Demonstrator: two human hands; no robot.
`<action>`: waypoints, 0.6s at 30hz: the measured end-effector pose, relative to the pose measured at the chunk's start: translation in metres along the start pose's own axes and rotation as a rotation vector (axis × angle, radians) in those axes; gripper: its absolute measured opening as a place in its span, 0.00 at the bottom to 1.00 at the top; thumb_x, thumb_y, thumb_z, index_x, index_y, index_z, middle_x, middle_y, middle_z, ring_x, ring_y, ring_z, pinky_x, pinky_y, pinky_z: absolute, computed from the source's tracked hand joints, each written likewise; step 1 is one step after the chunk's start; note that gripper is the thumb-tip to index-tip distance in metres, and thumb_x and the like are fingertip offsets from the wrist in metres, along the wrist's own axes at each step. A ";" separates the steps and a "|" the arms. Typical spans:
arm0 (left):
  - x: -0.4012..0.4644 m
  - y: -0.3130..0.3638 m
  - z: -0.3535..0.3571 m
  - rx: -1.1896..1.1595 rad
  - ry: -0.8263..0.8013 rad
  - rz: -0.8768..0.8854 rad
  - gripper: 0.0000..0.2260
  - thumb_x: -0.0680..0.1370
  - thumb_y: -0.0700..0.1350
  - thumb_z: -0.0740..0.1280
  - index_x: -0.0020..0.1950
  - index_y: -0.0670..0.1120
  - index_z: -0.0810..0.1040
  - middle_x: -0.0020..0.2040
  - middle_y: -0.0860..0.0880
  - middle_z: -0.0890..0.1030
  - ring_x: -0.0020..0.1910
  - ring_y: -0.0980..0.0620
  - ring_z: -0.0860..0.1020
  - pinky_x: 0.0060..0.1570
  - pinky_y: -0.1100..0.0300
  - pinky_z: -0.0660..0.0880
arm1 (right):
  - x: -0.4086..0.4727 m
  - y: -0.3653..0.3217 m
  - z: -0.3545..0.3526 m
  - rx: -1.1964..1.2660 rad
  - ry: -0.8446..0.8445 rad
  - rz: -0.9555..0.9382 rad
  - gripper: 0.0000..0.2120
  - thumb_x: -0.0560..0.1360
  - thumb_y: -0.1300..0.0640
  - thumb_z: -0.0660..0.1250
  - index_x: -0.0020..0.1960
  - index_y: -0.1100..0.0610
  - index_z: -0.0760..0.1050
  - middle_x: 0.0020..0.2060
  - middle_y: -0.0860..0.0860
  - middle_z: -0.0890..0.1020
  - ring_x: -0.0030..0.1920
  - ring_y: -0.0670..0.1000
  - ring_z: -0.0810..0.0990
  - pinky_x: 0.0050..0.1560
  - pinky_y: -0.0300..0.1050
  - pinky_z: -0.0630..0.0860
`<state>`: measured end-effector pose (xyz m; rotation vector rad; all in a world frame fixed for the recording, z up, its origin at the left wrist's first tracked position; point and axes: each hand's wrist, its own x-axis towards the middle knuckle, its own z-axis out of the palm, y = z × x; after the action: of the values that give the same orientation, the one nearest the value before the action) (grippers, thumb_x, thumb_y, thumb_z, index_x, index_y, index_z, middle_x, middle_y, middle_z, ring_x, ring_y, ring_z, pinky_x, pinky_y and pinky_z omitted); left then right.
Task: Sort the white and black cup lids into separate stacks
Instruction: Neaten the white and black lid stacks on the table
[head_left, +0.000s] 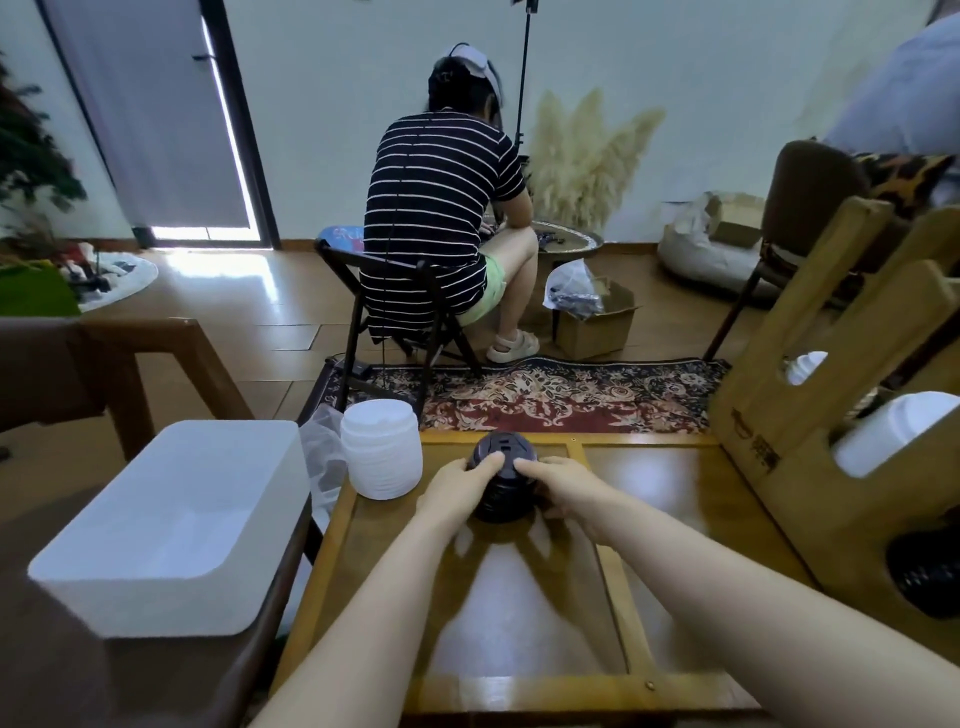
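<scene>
A stack of black cup lids (503, 480) stands near the far edge of the wooden table (519, 597). My left hand (457, 488) grips its left side, thumb lying on the top lid. My right hand (558, 486) grips its right side, fingers curled round the stack. A taller stack of white cup lids (381, 449) stands to the left of the black one, apart from both hands.
An empty white plastic bin (166, 525) sits on a dark stool at the left. A cardboard box (841, 415) with white and black lids showing through cut-outs stands at the table's right. A person sits on a folding chair (395, 312) beyond the table.
</scene>
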<state>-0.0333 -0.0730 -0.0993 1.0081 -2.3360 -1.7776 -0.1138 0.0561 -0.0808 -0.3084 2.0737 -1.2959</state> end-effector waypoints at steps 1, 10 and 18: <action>-0.001 -0.001 0.002 -0.008 -0.001 0.011 0.41 0.60 0.73 0.62 0.65 0.50 0.79 0.62 0.48 0.82 0.61 0.45 0.79 0.68 0.46 0.70 | 0.001 0.001 -0.002 0.021 -0.006 0.004 0.20 0.78 0.50 0.66 0.66 0.59 0.74 0.57 0.54 0.79 0.55 0.53 0.77 0.55 0.48 0.73; -0.020 -0.008 -0.008 0.016 0.025 0.004 0.43 0.60 0.76 0.62 0.65 0.49 0.80 0.63 0.50 0.82 0.62 0.47 0.78 0.68 0.47 0.70 | -0.004 0.002 -0.008 -0.075 -0.121 0.056 0.23 0.74 0.48 0.71 0.65 0.58 0.74 0.60 0.56 0.79 0.59 0.56 0.77 0.59 0.52 0.76; -0.041 0.007 -0.055 -0.185 0.888 0.386 0.08 0.81 0.46 0.62 0.56 0.48 0.80 0.57 0.49 0.77 0.59 0.50 0.74 0.56 0.55 0.71 | 0.010 -0.049 0.000 -0.198 0.005 -0.200 0.22 0.75 0.42 0.67 0.62 0.54 0.75 0.59 0.52 0.78 0.60 0.53 0.75 0.54 0.47 0.71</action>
<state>0.0177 -0.0978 -0.0601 0.9521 -1.6258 -1.0503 -0.1281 0.0281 -0.0426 -0.6143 2.2252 -1.2050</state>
